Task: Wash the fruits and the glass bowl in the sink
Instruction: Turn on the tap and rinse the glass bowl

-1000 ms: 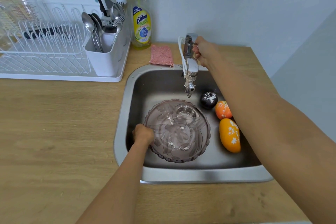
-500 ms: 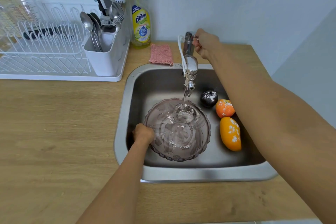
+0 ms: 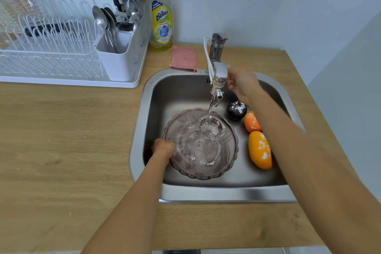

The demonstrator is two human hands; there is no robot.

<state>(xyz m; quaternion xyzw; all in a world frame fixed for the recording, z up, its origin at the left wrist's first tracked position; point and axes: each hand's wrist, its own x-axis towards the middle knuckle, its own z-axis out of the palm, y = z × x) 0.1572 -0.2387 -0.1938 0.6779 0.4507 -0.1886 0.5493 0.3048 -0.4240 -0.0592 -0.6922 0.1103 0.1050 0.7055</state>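
A pinkish patterned glass bowl [image 3: 208, 150] sits in the steel sink [image 3: 142, 130], under a thin stream of water from the tap [image 3: 218, 72]. My left hand [image 3: 164, 147] grips the bowl's left rim. My right hand [image 3: 242, 83] hovers just right of the spout, blurred, holding nothing. Along the sink's right side lie a dark round fruit [image 3: 236, 109], a small orange fruit [image 3: 251, 122] and a long orange-yellow fruit [image 3: 260, 150], all dusted with white powder. White specks also lie inside the bowl.
A white dish rack [image 3: 41, 55] with a cutlery holder [image 3: 117, 60] stands on the wooden counter [image 3: 61, 140] at the left. A yellow dish soap bottle [image 3: 161, 24] and a pink sponge cloth [image 3: 184, 57] sit behind the sink. A wall closes the right side.
My right hand left the tap handle and moved down beside the spout. Water now runs into the bowl. My left hand stayed on the rim.
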